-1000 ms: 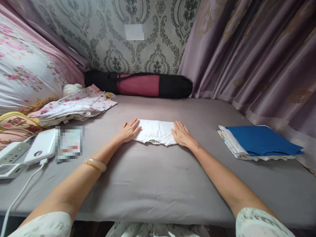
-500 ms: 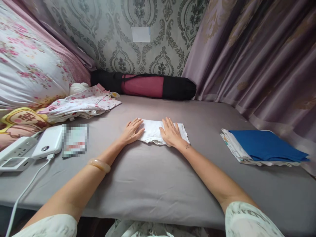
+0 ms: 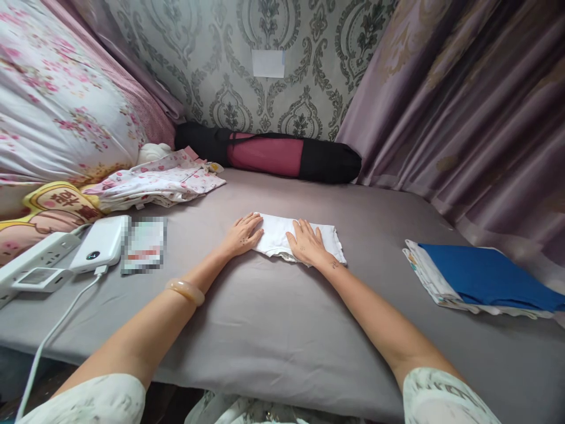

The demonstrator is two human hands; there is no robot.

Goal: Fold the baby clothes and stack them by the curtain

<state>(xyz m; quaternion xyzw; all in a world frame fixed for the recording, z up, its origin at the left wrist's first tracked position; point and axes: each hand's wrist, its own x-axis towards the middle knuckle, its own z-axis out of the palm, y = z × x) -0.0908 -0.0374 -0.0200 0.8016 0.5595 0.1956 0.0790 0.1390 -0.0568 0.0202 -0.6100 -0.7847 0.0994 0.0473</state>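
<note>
A white folded garment (image 3: 276,232) lies flat on the grey bed sheet (image 3: 265,330) in front of me. My left hand (image 3: 245,235) rests at its left end, fingers stretched out and touching the edge of the cloth. Across its middle right lies my right hand (image 3: 307,242), palm down with the fingers spread. Neither hand grips the cloth. Part of the garment is hidden under the right hand, and a curved edge shows along its near side.
On the right is a folded stack topped by blue cloth (image 3: 489,274). Leftward are a power bank (image 3: 101,244), a power strip (image 3: 53,253), a blurred packet (image 3: 145,244) and patterned clothes (image 3: 163,179). A black and red long bag (image 3: 265,154) lies by the wall.
The view has turned slightly, so most of the scene sits further right. Both hands stay on the white garment, the right one lying slightly nearer its middle.
</note>
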